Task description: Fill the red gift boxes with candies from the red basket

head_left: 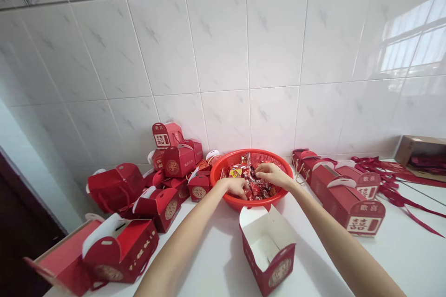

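A round red plastic basket (256, 203) stands near the wall, filled with wrapped candies (256, 189) in mostly red wrappers. Both hands reach into it. My left hand (239, 187) lies at the basket's left front with its fingers bent down among the candies; its fingertips are hidden. At the right side, my right hand (272, 174) has its fingers curled together over the candies, and what they hold, if anything, is too small to make out. Between my forearms, in front of the basket, an open red box (268, 250) with a white inside stands upright.
Several red gift boxes (179, 160) are piled on the left, some with open tops (120, 246). More closed boxes (353, 204) stand on the right. Dark red ribbons (390, 190) and a cardboard box (421, 160) lie farther right on the white table (212, 250). A tiled wall (223, 55) rises behind.
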Motion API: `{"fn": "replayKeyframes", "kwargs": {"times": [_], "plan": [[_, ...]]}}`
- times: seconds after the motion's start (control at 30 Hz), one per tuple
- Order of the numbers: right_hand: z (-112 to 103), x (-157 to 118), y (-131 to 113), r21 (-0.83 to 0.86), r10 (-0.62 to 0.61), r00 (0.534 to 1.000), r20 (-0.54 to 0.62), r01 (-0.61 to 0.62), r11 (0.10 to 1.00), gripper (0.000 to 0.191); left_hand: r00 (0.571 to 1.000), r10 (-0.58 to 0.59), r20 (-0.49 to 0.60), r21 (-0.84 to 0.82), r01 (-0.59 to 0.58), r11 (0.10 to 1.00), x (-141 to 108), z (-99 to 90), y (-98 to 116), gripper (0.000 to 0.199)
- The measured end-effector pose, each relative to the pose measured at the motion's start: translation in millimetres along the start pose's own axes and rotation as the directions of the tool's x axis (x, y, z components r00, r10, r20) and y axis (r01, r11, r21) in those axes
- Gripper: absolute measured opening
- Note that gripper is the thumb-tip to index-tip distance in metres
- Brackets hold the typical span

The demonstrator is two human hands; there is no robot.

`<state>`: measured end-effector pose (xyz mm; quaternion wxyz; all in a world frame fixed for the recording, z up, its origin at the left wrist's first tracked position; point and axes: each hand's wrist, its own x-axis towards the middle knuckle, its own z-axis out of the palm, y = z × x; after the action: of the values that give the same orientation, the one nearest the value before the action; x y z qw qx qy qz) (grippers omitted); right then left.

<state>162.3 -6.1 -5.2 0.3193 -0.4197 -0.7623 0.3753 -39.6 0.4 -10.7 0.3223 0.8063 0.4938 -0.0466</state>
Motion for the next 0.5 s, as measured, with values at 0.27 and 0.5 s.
{"fn": "replayKeyframes", "kwargs": {"times": [0.27,0.5], "plan": [[-1,4,7,0.117,0.042,0.949,0.312,-0.083,0.99,0.04,0.769,0.068,-0.636,-0.106,-0.174,0.979,4,-2.8,3,0.034],[-4,1,8,0.228,0.055,0.936,0.347,-0.142,0.963,0.039,0.706,0.096,-0.701,-0.219,-0.342,0.914,-1,-2.8,11,0.052]]}}
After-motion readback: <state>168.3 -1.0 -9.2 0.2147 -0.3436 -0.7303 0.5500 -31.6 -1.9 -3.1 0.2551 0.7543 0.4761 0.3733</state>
